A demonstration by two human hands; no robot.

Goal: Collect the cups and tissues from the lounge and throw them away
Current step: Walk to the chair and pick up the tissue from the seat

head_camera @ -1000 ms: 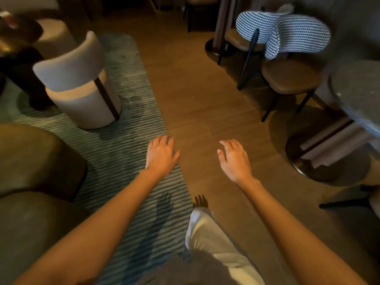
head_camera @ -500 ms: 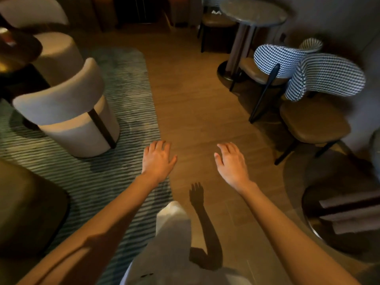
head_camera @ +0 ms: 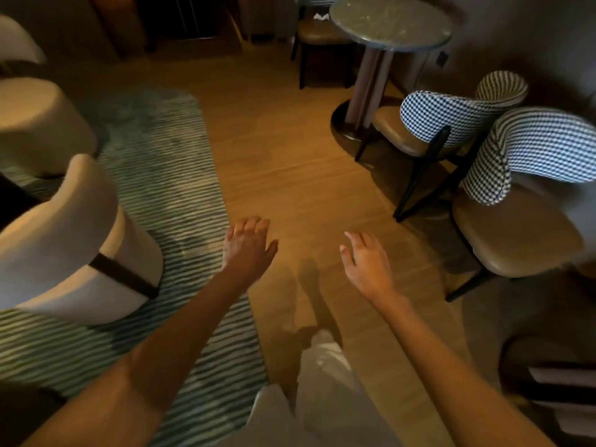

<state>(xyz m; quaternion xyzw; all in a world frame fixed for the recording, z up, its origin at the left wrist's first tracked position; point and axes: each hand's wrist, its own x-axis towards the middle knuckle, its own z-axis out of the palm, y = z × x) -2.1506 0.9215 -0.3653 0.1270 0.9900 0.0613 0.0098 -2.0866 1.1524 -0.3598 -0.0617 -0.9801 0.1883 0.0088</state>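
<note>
My left hand (head_camera: pixel 246 248) and my right hand (head_camera: pixel 364 264) are both held out in front of me above the wooden floor, fingers relaxed and holding nothing. A small white crumpled tissue (head_camera: pixel 321 16) lies on the seat of the far chair (head_camera: pixel 317 33), behind the round table (head_camera: pixel 390 25). The tabletop looks bare. I see no cups in this view.
Two houndstooth-backed chairs (head_camera: pixel 451 121) (head_camera: pixel 532 162) stand on the right. A white tub chair (head_camera: pixel 80 250) and another pale seat (head_camera: pixel 38 124) stand on the striped green rug (head_camera: pixel 167 175) at left. A wooden floor strip (head_camera: pixel 290 156) runs between them. Another table base (head_camera: pixel 554 382) sits at lower right.
The view has moved forward and tilted up: the round table and the far chair with the tissue have come into sight. Both hands stay open in front of me.
</note>
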